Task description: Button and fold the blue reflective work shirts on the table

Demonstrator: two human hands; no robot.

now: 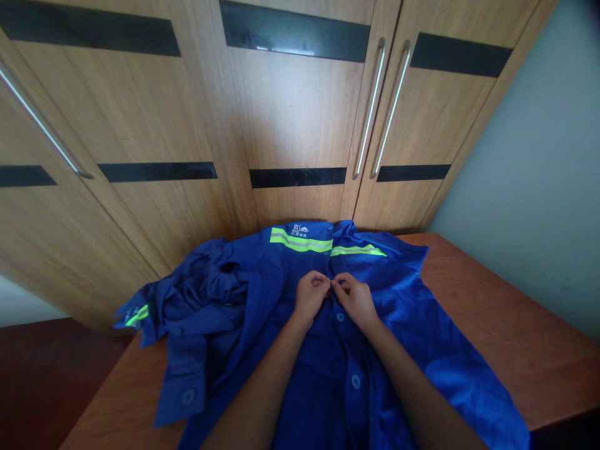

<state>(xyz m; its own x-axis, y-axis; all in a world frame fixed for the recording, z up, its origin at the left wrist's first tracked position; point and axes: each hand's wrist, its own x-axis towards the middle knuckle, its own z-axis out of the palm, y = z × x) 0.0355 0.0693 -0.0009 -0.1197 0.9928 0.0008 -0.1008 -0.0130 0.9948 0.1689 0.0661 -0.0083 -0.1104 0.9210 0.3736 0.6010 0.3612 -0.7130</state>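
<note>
A blue work jacket [412,325] with yellow-green reflective strips lies spread front side up. My left hand [311,294] and my right hand [355,301] meet at the front placket, below the chest strip. Both pinch the placket edges with thumb and forefinger, the fingertips almost touching. The button at that spot, if any, is hidden by the fingers. Below my right hand, a button [340,317] and a lower button [356,381] show on the placket. One sleeve lies bunched on the left, its cuff [180,381] bearing buttons.
The jacket rests on a reddish-brown wooden table [497,312]. Behind it stands a wooden wardrobe [300,112] with dark panels and metal handles [370,109]. A pale wall [529,187] rises on the right, and dark floor [51,369] shows at lower left.
</note>
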